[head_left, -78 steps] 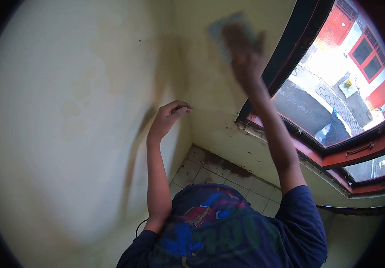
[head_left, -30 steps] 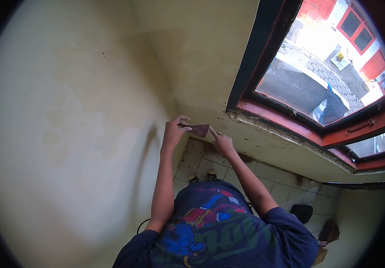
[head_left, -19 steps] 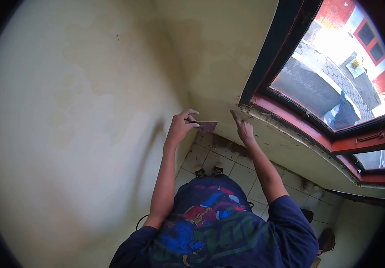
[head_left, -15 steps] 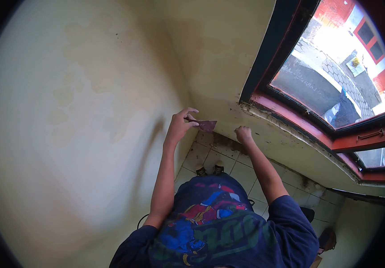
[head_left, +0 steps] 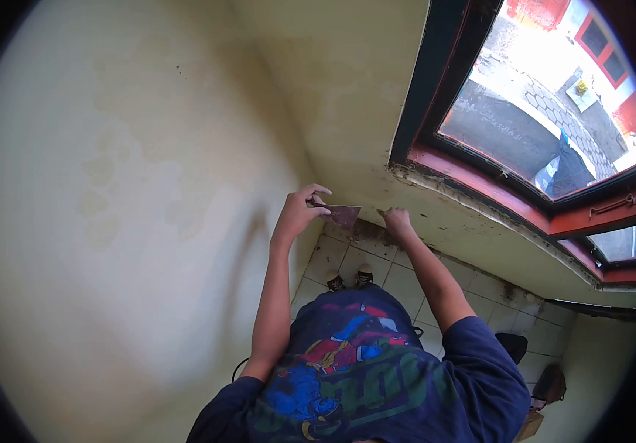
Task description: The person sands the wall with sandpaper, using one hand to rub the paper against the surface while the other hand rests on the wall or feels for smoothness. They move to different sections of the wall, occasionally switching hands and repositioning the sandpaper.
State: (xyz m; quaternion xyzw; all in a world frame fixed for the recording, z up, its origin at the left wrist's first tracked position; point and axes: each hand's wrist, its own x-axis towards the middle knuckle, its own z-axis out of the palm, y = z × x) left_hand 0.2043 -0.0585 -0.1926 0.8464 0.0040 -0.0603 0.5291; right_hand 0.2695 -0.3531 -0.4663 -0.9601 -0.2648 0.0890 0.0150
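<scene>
In the head view my left hand [head_left: 300,215] is raised in front of the wall corner, fingers and thumb pinched on a scraper. The scraper's flat, dark reddish blade [head_left: 344,215] points right, toward my other hand. My right hand [head_left: 398,221] is closed a short way right of the blade, apart from it, near the wall under the window. Its fingers are curled with the thumb side toward the scraper; whatever they hold, if anything, is hidden.
A pale, stained wall [head_left: 133,221] stands close on my left. At the right is a window with a red and dark frame [head_left: 473,173]; the plaster below its edge is chipped. Tiled floor [head_left: 399,284] lies below. A dark bag-like object [head_left: 549,385] and a cardboard box [head_left: 530,424] sit lower right.
My right hand has moved slightly left, closer to the scraper. The left hand keeps its grip, and the blade is tilted a little lower. The whole view has shifted slightly.
</scene>
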